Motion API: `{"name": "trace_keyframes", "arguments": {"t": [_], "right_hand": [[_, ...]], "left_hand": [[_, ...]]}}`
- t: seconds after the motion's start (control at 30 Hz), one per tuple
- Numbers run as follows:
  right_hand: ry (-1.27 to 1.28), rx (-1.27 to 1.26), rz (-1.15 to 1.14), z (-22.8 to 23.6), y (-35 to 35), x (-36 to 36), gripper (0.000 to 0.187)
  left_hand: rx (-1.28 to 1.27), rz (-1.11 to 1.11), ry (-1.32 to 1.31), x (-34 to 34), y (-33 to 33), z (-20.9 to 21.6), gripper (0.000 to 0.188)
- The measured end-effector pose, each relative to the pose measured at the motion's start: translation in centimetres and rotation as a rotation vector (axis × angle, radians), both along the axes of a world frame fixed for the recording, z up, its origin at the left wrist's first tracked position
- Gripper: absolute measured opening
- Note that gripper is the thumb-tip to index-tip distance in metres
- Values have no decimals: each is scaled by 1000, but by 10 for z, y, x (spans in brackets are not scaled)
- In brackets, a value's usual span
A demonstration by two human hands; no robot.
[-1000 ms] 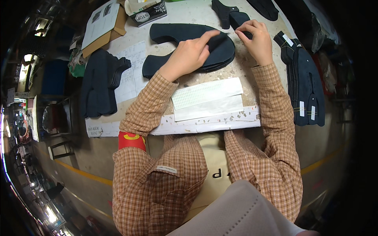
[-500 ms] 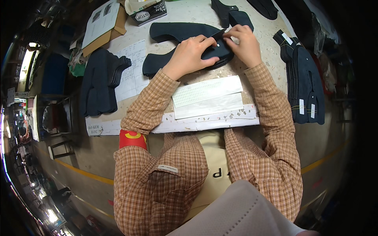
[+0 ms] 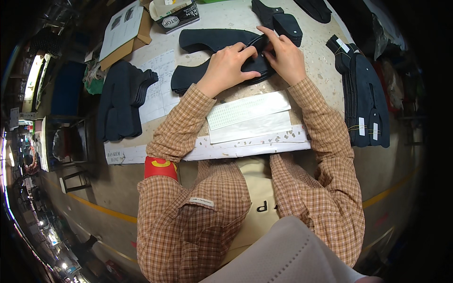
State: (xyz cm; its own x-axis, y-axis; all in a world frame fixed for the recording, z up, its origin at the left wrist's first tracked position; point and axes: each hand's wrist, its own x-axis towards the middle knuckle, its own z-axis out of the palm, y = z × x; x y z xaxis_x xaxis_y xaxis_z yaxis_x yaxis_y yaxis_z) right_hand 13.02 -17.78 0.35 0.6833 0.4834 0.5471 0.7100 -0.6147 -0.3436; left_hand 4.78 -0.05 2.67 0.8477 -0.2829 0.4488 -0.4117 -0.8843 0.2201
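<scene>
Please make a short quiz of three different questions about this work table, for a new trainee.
1. True or false: both hands rest on the dark piece in the middle of the table.
2. What lies between the forearms, nearer the person than that piece? A) white sheets B) a red cup C) scissors
3. On which side of the person does the stack with small white tags lie?

Key
1. True: the left hand and the right hand both press on it.
2. A: the white sheets.
3. The right side: the tagged stack. Another dark stack lies on the left.
</scene>
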Motion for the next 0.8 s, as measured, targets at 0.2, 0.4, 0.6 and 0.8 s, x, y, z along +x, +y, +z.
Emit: {"name": "trace_keyframes", "arguments": {"t": [0.2, 0.4, 0.6, 0.8], "right_hand": [[-66, 161, -89, 8, -20, 24, 42], [379, 340, 237, 0, -12, 17, 26], [-17, 85, 49, -6, -2, 2, 19], [127, 365, -13, 5, -19, 25, 16]], "left_hand": [[-88, -25, 53, 1, 1, 1, 22], [-201, 5, 44, 4, 2, 3, 21], [-30, -7, -9, 0, 1, 0, 29], [-117, -48, 22, 3, 4, 1, 22]]}}
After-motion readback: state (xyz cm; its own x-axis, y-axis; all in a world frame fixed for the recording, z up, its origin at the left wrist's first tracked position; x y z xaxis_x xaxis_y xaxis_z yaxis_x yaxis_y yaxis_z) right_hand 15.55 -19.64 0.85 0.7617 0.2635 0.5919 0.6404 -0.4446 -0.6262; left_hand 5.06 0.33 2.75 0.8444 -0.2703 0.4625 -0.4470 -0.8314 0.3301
